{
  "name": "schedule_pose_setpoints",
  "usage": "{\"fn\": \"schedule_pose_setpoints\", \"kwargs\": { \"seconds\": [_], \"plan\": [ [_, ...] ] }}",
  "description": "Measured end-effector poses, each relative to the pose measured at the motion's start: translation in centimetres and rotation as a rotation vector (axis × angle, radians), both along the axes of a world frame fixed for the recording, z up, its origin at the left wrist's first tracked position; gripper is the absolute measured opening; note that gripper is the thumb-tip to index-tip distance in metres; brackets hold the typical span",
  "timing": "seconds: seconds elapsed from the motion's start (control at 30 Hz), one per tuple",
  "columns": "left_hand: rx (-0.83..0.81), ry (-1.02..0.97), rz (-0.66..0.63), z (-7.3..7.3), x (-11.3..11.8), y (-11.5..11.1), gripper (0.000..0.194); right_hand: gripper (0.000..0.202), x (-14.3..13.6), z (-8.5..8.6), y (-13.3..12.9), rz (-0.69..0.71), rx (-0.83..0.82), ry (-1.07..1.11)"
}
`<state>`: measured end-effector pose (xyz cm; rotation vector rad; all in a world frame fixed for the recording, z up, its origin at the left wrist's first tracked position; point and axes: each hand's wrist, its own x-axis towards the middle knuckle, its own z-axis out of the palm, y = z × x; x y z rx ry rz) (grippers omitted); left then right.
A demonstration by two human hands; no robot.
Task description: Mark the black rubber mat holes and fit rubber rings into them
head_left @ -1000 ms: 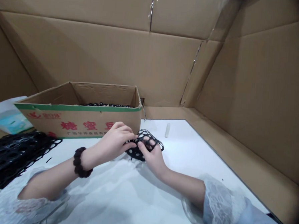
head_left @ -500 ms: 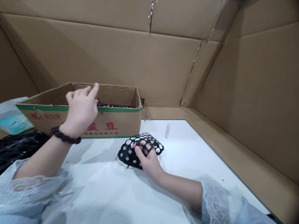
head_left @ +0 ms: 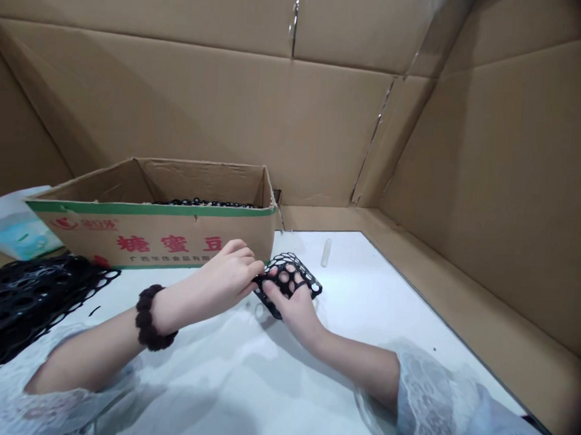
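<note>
A small black perforated sheet [head_left: 287,277], full of round holes, is lifted a little above the white tabletop. My right hand [head_left: 295,307] grips it, thumb on the near face and fingers behind, showing through the holes. At the sheet's left edge is my left hand [head_left: 229,271], its fingers bent and pinched together on that edge; the exact fingertip contact is partly hidden. A dark braided band [head_left: 151,317] circles the left wrist.
Behind my left hand stands an open cardboard box [head_left: 90,223] with black perforated pieces [head_left: 208,203] inside. Larger black perforated sheets [head_left: 28,294] lie at left, near a pale plastic packet [head_left: 24,229]. A small clear tube [head_left: 326,252] lies on the white table [head_left: 358,312]; cardboard walls surround it.
My left hand has come down from above the box, moving right to the black sheet's left edge. My right hand keeps its hold, and the sheet is now tilted up more.
</note>
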<state>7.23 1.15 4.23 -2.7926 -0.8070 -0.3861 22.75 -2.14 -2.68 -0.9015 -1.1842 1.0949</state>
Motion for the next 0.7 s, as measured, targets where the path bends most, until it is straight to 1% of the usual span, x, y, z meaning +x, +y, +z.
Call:
{"fn": "schedule_pose_setpoints", "kwargs": {
  "seconds": [0.07, 0.17, 0.23, 0.33, 0.43, 0.57, 0.63, 0.7],
  "plan": [
    [-0.014, -0.036, 0.023, 0.1, 0.0, -0.1, 0.012, 0.028, 0.0, 0.1, 0.0, 0.013, 0.008, -0.041],
    [-0.043, -0.096, 0.037, 0.3, -0.1, -0.3, 0.007, 0.023, 0.0, 0.3, -0.3, 0.016, -0.015, -0.111],
    [-0.061, -0.126, 0.017, 0.5, -0.1, -0.5, 0.009, 0.022, 0.0, 0.4, -0.6, 0.017, -0.042, -0.145],
    [-0.072, -0.122, -0.033, 0.8, -0.1, -0.7, 0.012, 0.022, 0.0, 0.4, -0.9, -0.024, -0.073, -0.154],
    [-0.020, -0.103, -0.042, 0.9, 0.0, -1.1, 0.014, 0.022, 0.0, 0.2, -1.0, -0.046, -0.061, -0.135],
    [0.155, -0.055, -0.055, 0.7, 0.3, -1.5, 0.024, 0.019, -0.2, -0.1, -0.9, -0.033, -0.051, -0.120],
    [0.152, -0.046, -0.075, 0.6, 0.3, -1.3, 0.024, 0.020, -0.2, -0.1, -0.9, -0.016, -0.045, -0.113],
    [0.071, -0.061, -0.068, 0.7, 0.1, -1.0, 0.023, 0.020, -0.3, -0.2, -0.9, 0.010, -0.047, -0.107]
  ]
}}
